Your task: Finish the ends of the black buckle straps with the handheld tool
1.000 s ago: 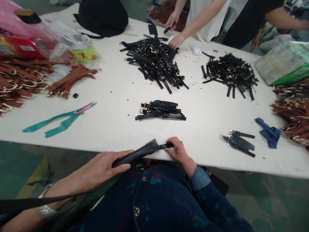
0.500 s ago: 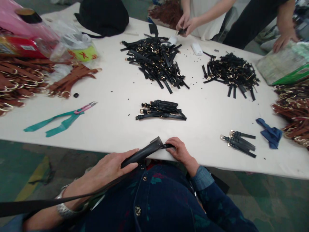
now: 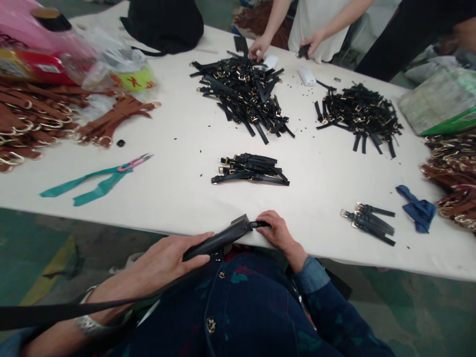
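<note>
My left hand [image 3: 163, 255] is closed around a dark grey, bar-shaped piece [image 3: 219, 240] at the table's front edge; its exact kind I cannot make out. My right hand [image 3: 277, 230] pinches a short black strap [image 3: 259, 224] that meets the bar's right end. From the lower left, a long black band [image 3: 74, 313] runs across my left forearm and under that hand. Just beyond my hands lies a small bundle of black buckle straps [image 3: 253, 169]. Several more black buckle straps [image 3: 372, 223] lie to the right.
Across the table [image 3: 167, 198] are two heaps of black straps [image 3: 241, 94], [image 3: 359, 116]. Teal-handled pliers [image 3: 100, 181] and brown straps [image 3: 33, 119] lie left. A blue cloth [image 3: 416, 208] is at right. Co-workers' hands [image 3: 260, 47] work at the far side.
The bar has turned slightly, and a little more of the strap shows between it and my right fingers. Across the table, the co-worker's hands have parted, one reaching to the black heap.
</note>
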The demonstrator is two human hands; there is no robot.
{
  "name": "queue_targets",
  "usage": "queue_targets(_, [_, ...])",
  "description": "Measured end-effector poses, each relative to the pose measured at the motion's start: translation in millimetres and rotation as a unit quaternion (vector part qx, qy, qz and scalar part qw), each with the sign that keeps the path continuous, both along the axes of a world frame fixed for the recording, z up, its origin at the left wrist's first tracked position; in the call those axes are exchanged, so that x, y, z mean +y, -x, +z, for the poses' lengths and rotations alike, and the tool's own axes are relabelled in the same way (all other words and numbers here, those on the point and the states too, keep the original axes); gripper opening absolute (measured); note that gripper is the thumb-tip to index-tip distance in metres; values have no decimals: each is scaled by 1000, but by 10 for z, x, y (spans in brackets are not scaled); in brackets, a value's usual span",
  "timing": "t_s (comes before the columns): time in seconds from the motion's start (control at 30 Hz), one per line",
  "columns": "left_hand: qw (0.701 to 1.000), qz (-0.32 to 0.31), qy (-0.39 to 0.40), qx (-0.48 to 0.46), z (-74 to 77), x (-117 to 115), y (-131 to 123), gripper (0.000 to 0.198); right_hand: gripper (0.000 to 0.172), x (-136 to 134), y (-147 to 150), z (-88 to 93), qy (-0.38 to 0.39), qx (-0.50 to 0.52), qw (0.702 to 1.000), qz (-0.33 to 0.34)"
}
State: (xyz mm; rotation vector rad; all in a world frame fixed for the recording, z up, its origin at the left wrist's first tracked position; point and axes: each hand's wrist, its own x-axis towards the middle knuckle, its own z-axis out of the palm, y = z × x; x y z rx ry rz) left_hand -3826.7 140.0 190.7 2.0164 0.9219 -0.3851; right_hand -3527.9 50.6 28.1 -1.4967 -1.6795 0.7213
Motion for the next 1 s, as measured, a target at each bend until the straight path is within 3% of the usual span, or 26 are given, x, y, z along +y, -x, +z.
queue_targets(0.27, [999, 13, -2, -44, -39, 5, -240, 46, 21, -19, 6, -16, -5, -5, 1000, -6])
queue_targets(0.47, [995, 78, 33, -49, -106, 110, 133, 56, 22, -22, 13, -33, 0, -4, 1000, -7])
queue_targets(0.6, [997, 64, 46, -26, -117, 86, 308, 59, 21, -13, 14, -28, 4, -1, 1000, -7])
queue_targets(1.0, [987, 96, 62, -117, -201, 70, -93, 53, 25, -10, 33, 19, -1, -31, 1000, -3])
